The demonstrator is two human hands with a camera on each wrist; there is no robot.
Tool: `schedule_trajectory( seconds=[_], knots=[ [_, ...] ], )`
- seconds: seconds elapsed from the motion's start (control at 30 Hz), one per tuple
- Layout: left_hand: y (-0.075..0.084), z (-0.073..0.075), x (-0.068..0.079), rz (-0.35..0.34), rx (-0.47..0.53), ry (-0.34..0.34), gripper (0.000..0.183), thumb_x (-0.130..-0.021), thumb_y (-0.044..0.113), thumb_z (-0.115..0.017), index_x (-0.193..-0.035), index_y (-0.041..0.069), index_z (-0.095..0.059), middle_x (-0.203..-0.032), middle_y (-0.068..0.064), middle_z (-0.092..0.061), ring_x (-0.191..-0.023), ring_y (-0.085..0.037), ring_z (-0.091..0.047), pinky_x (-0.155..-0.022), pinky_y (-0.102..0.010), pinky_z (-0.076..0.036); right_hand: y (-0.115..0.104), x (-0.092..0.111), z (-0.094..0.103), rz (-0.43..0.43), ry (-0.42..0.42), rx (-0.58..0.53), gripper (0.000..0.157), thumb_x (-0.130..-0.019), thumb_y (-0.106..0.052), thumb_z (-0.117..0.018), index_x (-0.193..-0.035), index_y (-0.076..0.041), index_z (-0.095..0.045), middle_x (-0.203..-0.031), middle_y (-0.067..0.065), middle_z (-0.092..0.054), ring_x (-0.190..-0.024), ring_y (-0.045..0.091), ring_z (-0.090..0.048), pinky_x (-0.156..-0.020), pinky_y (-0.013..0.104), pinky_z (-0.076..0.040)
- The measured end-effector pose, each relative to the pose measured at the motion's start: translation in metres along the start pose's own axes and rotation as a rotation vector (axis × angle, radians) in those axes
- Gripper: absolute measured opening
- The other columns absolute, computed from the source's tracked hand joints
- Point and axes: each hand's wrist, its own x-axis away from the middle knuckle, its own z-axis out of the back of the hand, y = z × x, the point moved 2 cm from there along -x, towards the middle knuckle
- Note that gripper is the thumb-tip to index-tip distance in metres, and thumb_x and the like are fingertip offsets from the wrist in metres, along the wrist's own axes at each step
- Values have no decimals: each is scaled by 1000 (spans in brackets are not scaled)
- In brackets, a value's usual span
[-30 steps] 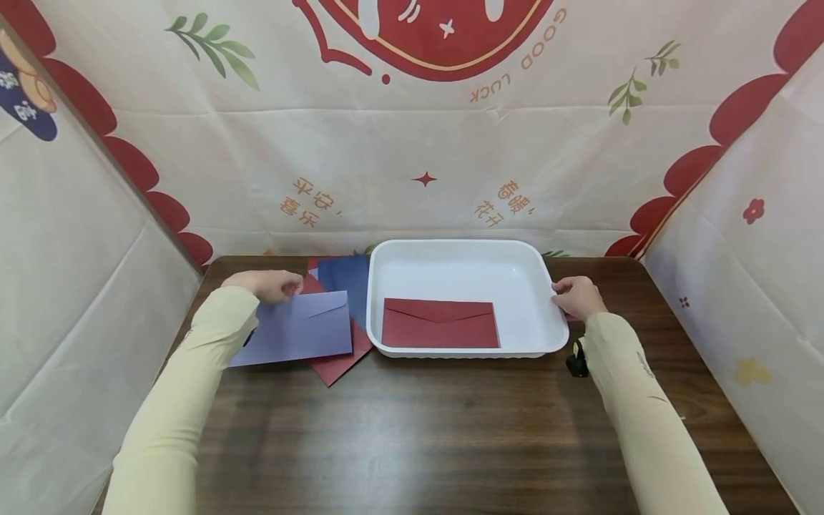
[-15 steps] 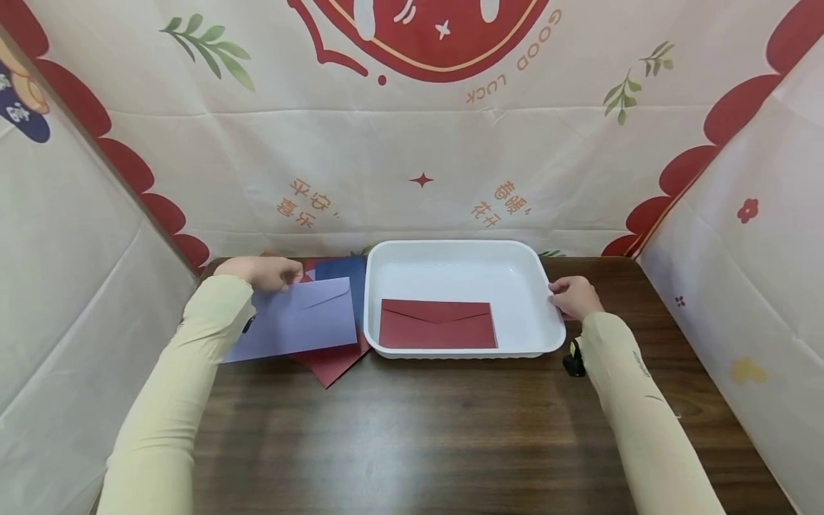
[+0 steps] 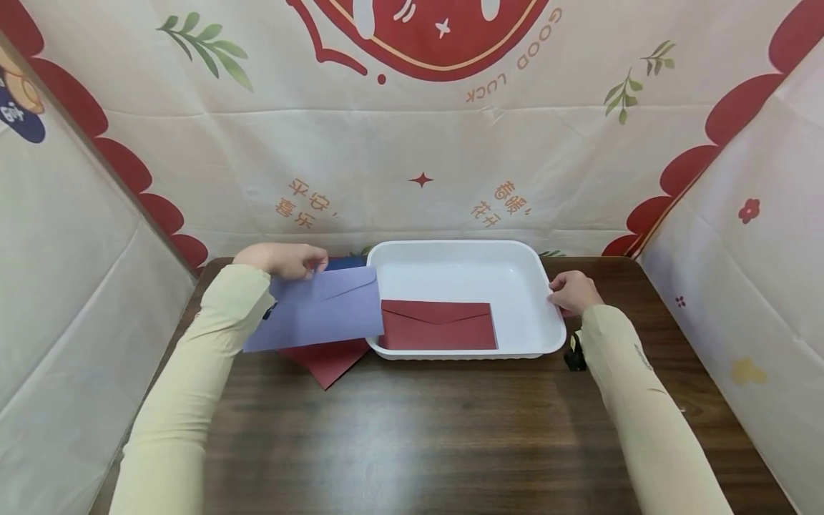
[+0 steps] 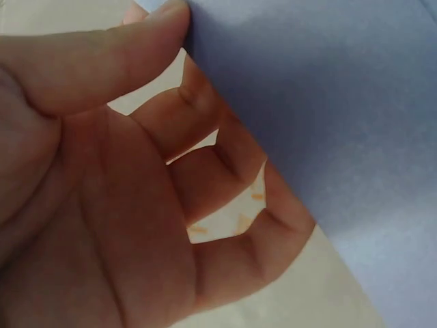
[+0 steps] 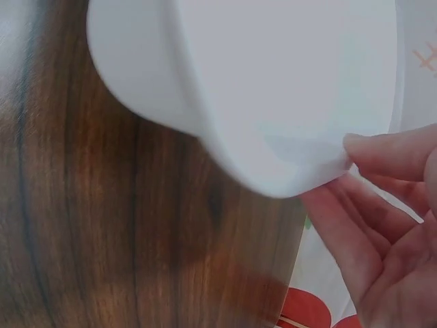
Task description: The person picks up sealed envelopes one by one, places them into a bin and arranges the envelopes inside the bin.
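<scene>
My left hand [image 3: 286, 260] pinches a lavender envelope [image 3: 322, 307] by its upper edge, the thumb in front and the fingers behind, as the left wrist view shows. The envelope's right end overlaps the left rim of a white tray [image 3: 450, 268]. Inside the tray, along its near side, lies a dark red envelope [image 3: 444, 325], flap upward. With thumb and fingers, my right hand [image 3: 575, 293] pinches the tray's right rim; the right wrist view shows the white rim [image 5: 287, 181] between them.
Beneath the lavender envelope, left of the tray, lie a red envelope [image 3: 325, 365] and a blue envelope [image 3: 347, 262], mostly covered. The brown wooden table [image 3: 412, 443] meets a printed cloth backdrop [image 3: 360, 157] at its far edge, with cloth at both sides.
The lavender envelope has risen and moved right with my left hand, from above the envelope pile to over the tray's left rim. My right hand keeps its grip on the tray.
</scene>
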Motion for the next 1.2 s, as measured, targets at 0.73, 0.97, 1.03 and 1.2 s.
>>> schedule_trajectory(
  seconds=[0.73, 0.97, 1.03, 1.2],
  knots=[
    [59, 9, -40, -81, -20, -46, 15, -84, -3, -43, -87, 12, -41, -79, -5, -35, -64, -16, -35, -54, -27, -29, 2, -2, 2, -25, 76, -33, 32, -80, -5, -64, -109, 7, -56, -106, 30, -52, -78, 32, -60, -61, 36, -53],
    [72, 6, -59, -70, -75, -62, 14, -86, 3, -45, -94, 15, -43, -82, -4, -37, -64, -16, -34, -56, -27, -28, -1, -2, -1, -29, 71, 13, 28, -79, -3, -62, -105, 8, -58, -104, 29, -54, -74, 30, -58, -59, 35, -53],
    [75, 5, -64, -51, -92, -68, 15, -87, 4, -46, -95, 16, -43, -81, -3, -35, -64, -16, -33, -56, -28, -28, -2, -3, -2, -28, 73, 24, 27, -79, -2, -61, -104, 8, -59, -103, 29, -54, -74, 30, -58, -58, 34, -53],
    [85, 1, -75, -20, -100, -97, 19, -86, 3, -42, -97, 18, -43, -79, -3, -33, -58, -14, -29, -55, -28, -26, -4, -1, -2, -27, 71, 20, 27, -79, -2, -60, -104, 8, -59, -103, 28, -55, -75, 30, -57, -59, 34, -53]
  ],
)
